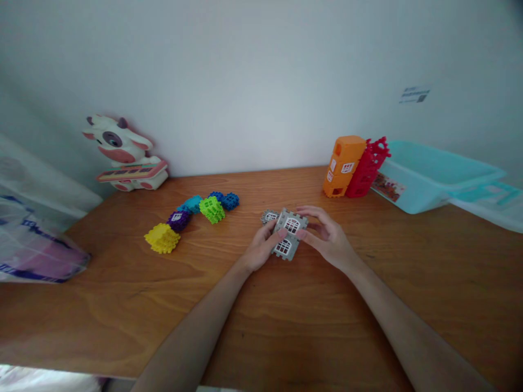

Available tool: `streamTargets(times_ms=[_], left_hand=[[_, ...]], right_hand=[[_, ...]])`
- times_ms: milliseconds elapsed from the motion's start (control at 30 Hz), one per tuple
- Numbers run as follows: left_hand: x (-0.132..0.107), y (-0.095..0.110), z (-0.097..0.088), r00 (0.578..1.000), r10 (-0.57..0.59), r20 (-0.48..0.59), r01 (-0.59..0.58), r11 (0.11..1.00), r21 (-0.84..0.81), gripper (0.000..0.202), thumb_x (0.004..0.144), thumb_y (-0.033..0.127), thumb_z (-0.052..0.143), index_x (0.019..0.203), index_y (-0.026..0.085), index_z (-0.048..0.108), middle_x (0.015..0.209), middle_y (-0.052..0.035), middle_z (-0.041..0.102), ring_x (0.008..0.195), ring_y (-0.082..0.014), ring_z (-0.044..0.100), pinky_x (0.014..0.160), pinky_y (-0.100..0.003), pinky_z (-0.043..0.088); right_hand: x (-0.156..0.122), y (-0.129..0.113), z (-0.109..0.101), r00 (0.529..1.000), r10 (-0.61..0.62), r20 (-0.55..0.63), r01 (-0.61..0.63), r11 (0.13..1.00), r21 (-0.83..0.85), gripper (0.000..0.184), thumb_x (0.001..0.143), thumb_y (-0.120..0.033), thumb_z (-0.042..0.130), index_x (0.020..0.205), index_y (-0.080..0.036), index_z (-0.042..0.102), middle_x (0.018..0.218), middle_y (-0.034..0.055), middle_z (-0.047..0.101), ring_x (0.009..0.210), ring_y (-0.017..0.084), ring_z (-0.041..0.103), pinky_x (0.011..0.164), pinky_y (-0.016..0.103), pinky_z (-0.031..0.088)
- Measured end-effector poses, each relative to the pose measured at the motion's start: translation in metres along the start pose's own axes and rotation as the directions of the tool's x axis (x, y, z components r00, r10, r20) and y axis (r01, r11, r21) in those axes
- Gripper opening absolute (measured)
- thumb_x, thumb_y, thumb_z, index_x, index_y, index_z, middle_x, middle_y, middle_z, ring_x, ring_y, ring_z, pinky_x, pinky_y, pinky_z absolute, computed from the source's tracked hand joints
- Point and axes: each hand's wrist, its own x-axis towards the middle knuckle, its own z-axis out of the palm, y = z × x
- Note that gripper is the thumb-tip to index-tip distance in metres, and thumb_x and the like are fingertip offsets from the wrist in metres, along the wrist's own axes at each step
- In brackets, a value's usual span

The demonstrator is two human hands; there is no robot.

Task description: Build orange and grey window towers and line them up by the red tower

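Clasping the grey window blocks (288, 235) from both sides at mid-bench (286, 321), with left hand (261, 249) curled at one edge, right hand (327, 235) arched over the other.

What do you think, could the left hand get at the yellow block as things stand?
Probably yes: only bare table lies between the left hand and the yellow block, though it now grips the grey tiles.

Brown wooden table (122, 305) carries: white-pink cow toy (122, 153), row of small coloured plastic blocks (212, 209), grey window tile (268, 216), orange block stack (343, 166), red block stack (366, 169), turquoise plastic tub (429, 174).
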Motion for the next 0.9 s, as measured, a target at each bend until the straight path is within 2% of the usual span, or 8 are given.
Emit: streamTargets(times_ms=[100, 267, 400, 500, 600, 700, 900], left_hand=[[0.000, 0.000, 0.001, 1.000, 0.024, -0.008, -0.025, 0.999, -0.020, 0.055, 0.080, 0.049, 0.076, 0.125, 0.019, 0.064, 0.095, -0.0035, 0.069, 0.078, -0.0119, 0.062, 0.072, -0.022, 0.048], [0.000, 0.000, 0.002, 0.999, 0.041, -0.032, -0.041, 0.999, -0.013, 0.051, 0.082, 0.051, 0.072, 0.123, 0.020, 0.066, 0.105, -0.0056, 0.070, 0.083, -0.0139, 0.063, 0.074, -0.023, 0.048], [0.000, 0.001, 0.002, 0.996, 0.048, -0.069, -0.046, 0.999, 0.022, 0.054, 0.081, 0.051, 0.074, 0.124, 0.020, 0.064, 0.114, -0.0070, 0.069, 0.092, -0.0171, 0.065, 0.079, -0.025, 0.049], [0.000, 0.005, 0.005, 0.994, 0.057, -0.095, -0.045, 0.991, 0.123, 0.057, 0.076, 0.055, 0.076, 0.118, 0.017, 0.065, 0.108, -0.0069, 0.070, 0.088, -0.0173, 0.064, 0.076, -0.025, 0.049], [-0.001, 0.010, 0.008, 0.992, 0.068, -0.110, -0.046, 0.980, 0.191, 0.063, 0.073, 0.061, 0.075, 0.114, 0.015, 0.064, 0.101, -0.0066, 0.070, 0.083, -0.0172, 0.064, 0.072, -0.026, 0.050], [-0.001, 0.014, 0.012, 0.992, 0.069, -0.107, -0.046, 0.978, 0.206, 0.065, 0.072, 0.063, 0.075, 0.114, 0.015, 0.061, 0.100, -0.0069, 0.069, 0.083, -0.0166, 0.064, 0.073, -0.026, 0.050], [-0.002, 0.014, 0.012, 0.992, 0.084, -0.094, -0.062, 0.974, 0.216, 0.064, 0.073, 0.060, 0.076, 0.116, 0.016, 0.059, 0.108, -0.0088, 0.069, 0.090, -0.0190, 0.065, 0.076, -0.028, 0.051]], right_hand=[[-0.001, 0.000, 0.004, 0.999, 0.032, 0.011, -0.033, 0.996, 0.087, 0.033, 0.087, -0.041, 0.071, 0.118, -0.031, 0.067, 0.133, 0.0068, 0.062, 0.126, 0.025, 0.058, 0.099, 0.041, 0.056], [-0.002, 0.000, 0.005, 0.986, 0.108, 0.128, -0.134, 0.967, 0.218, 0.057, 0.084, -0.037, 0.075, 0.137, -0.034, 0.057, 0.142, 0.0048, 0.060, 0.121, 0.025, 0.064, 0.102, 0.043, 0.055], [-0.002, 0.001, 0.005, 0.982, 0.148, 0.114, -0.167, 0.968, 0.189, 0.060, 0.083, -0.035, 0.077, 0.139, -0.036, 0.055, 0.144, 0.0038, 0.058, 0.119, 0.024, 0.065, 0.103, 0.043, 0.054], [-0.002, 0.001, 0.008, 0.985, 0.162, 0.055, -0.169, 0.968, 0.184, 0.069, 0.079, -0.035, 0.080, 0.142, -0.034, 0.052, 0.138, 0.0057, 0.062, 0.116, 0.024, 0.066, 0.102, 0.043, 0.055], [-0.002, 0.001, 0.013, 0.986, 0.164, 0.006, -0.161, 0.959, 0.234, 0.063, 0.079, -0.038, 0.080, 0.137, -0.031, 0.056, 0.132, 0.0068, 0.066, 0.119, 0.023, 0.064, 0.105, 0.043, 0.053], [-0.002, 0.001, 0.015, 0.984, 0.177, 0.015, -0.175, 0.950, 0.259, 0.054, 0.084, -0.040, 0.075, 0.134, -0.030, 0.058, 0.132, 0.0068, 0.067, 0.122, 0.023, 0.063, 0.108, 0.042, 0.051], [-0.004, 0.002, 0.014, 0.987, 0.160, 0.019, -0.160, 0.959, 0.234, 0.058, 0.085, -0.043, 0.073, 0.138, -0.029, 0.056, 0.134, 0.0077, 0.066, 0.124, 0.025, 0.062, 0.108, 0.044, 0.051]])
